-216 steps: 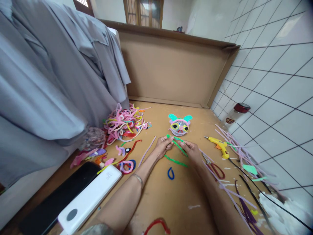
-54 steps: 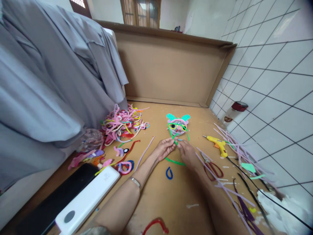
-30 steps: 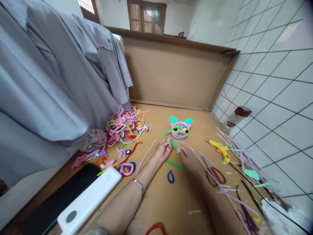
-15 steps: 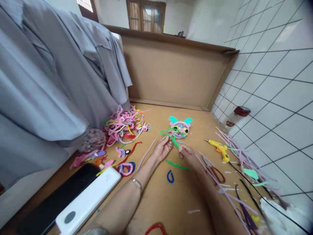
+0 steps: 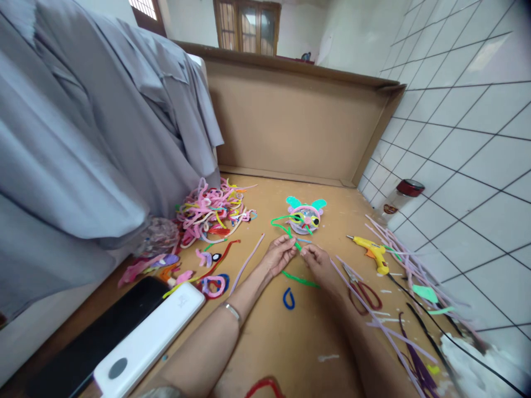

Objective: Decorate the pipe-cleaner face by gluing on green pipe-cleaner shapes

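A bright green pipe cleaner [image 5: 280, 224], bent into a loop at its far end, is pinched between my two hands. My left hand [image 5: 282, 254] closes its fingertips on it from the left. On the right, my right hand [image 5: 316, 261] grips its near end with thumb and fingers. Just beyond stands a small animal-face craft [image 5: 306, 217] with teal ears and black-and-yellow eyes; the green loop overlaps it in view. Below the hands lie a second green pipe cleaner piece [image 5: 299, 279] and a small blue loop [image 5: 289, 298].
A heap of pink pipe cleaners [image 5: 211, 213] lies at the left, near a white power bank [image 5: 151, 337] and a black slab [image 5: 99, 337]. At right are a yellow glue gun [image 5: 372, 253], red-handled scissors [image 5: 362, 292], lilac pipe cleaners [image 5: 409, 260] and a red-lidded jar [image 5: 400, 199].
My left hand has slid a little right and down along the green pipe cleaner. My right hand has shifted slightly left, so the hands are closer together.
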Demonstrator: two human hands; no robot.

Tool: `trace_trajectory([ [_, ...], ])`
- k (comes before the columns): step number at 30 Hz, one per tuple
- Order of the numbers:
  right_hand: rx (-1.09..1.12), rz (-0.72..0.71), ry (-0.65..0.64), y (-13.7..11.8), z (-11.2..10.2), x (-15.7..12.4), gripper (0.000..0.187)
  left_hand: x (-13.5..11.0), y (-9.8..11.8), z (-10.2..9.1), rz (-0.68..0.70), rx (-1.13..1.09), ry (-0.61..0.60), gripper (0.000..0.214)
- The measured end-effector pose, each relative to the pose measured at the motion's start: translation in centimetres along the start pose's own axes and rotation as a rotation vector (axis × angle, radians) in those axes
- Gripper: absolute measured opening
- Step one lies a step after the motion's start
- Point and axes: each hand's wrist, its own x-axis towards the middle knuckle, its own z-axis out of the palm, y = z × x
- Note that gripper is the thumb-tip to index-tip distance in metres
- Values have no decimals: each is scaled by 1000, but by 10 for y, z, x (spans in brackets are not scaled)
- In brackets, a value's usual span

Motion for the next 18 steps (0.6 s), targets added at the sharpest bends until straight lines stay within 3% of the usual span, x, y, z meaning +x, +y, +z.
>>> trace_trajectory([
  [5,-87,-33,22,-4,1,-1,27,2,-2,-2,41,49,65,33],
  [15,-112,-36,-3,4,4,-1,21,2,-2,-2,106,251,26,43],
  [18,-70,-25,149,6,3,0,18,1,0,-2,121,309,-2,42],
])
